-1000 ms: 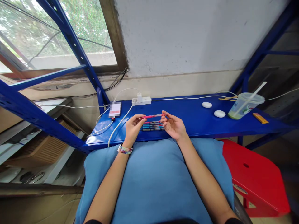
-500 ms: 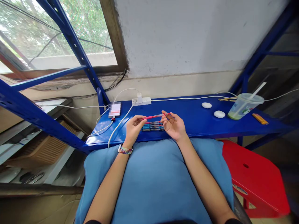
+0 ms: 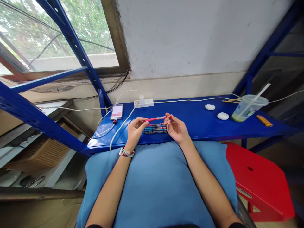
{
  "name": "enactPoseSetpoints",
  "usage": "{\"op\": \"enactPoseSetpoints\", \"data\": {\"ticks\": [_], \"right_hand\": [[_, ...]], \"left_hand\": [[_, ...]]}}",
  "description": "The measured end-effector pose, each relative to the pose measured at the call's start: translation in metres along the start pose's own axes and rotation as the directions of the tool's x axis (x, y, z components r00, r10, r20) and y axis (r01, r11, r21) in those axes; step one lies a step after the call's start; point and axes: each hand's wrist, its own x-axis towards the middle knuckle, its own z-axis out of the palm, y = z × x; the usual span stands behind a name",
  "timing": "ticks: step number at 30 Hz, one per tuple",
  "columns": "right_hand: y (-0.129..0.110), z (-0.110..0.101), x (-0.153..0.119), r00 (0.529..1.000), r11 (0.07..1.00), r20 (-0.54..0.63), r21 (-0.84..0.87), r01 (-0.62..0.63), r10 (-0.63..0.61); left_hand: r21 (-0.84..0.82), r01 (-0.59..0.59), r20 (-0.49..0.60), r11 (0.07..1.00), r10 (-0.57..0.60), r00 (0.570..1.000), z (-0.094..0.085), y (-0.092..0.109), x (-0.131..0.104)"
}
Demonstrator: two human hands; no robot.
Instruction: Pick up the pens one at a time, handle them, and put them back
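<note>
A pink pen [image 3: 155, 119] with a clear barrel stretches nearly level between my two hands, above the blue table. My left hand [image 3: 136, 131] pinches its left end between thumb and fingers. At the other end, the fingertips and thumb of my right hand [image 3: 177, 129] close on the pen's tip. Just below it, several pens [image 3: 155, 129] with blue, pink and dark parts lie side by side on the table, their ends partly hidden by my hands. A multicoloured watch band [image 3: 127, 153] circles my left wrist.
A blue cushion [image 3: 163, 186] lies across my lap against the edge of the blue table [image 3: 190, 117]. Behind stands a white power strip [image 3: 147, 102] with cables. To the right are two white oval objects [image 3: 223, 116], a plastic cup [image 3: 249, 108] with a straw and a red stool [image 3: 261, 177].
My right fingers have shifted slightly along the pen's right end, so more of its clear barrel shows. My left hand and the row of pens stay nearly the same.
</note>
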Motion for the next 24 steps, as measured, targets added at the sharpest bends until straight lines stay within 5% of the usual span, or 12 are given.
{"op": "enactPoseSetpoints", "data": {"ticks": [17,21,24], "right_hand": [[0.001,-0.003,0.003,0.997,0.997,-0.024,0.010,0.071,-0.071],[0.008,-0.006,0.006,0.981,0.963,-0.024,-0.197,0.182,-0.190],[0.013,-0.012,0.013,0.908,0.792,0.007,-0.486,0.370,-0.420]], "left_hand": [[0.015,-0.009,0.034,1.000,0.009,0.999,0.001,0.001,-0.001],[0.022,-0.018,0.014,1.000,0.017,1.000,0.001,0.000,0.000],[0.071,-0.024,-0.015,0.997,0.025,1.000,-0.001,-0.005,0.003]]}}
